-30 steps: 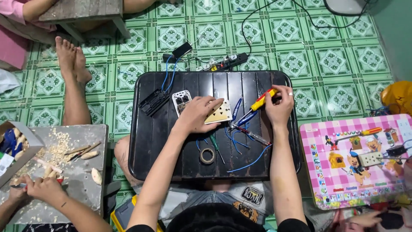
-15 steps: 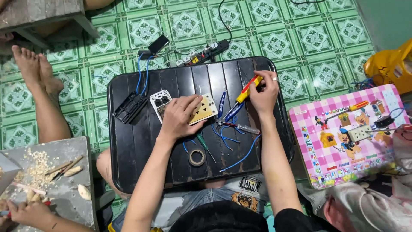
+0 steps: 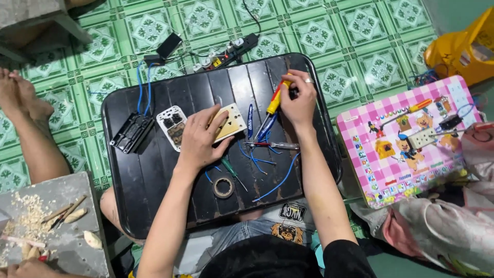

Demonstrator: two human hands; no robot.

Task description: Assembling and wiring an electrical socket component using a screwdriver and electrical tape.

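My left hand (image 3: 202,138) presses down on a cream switch plate (image 3: 230,121) lying on a black slatted tray table (image 3: 154,175). My right hand (image 3: 298,100) grips a screwdriver with a yellow and red handle (image 3: 275,100), its shaft angled down-left toward the plate. Blue wires (image 3: 267,170) and pliers (image 3: 270,145) lie just below the plate. A roll of tape (image 3: 223,187) and a small green screwdriver (image 3: 232,172) sit nearer my body. A white socket module (image 3: 173,126) rests left of my left hand.
A black box with blue wires (image 3: 132,132) sits at the tray's left. A power strip (image 3: 226,53) lies on the green tiled floor behind. A pink table (image 3: 391,154) with tools stands right. Another person's legs (image 3: 31,128) and hand over a grey board (image 3: 62,226) are left.
The view has shifted, so the tray sits slightly lower and left. My left hand still holds the plate down; my right hand keeps the screwdriver in about the same place.
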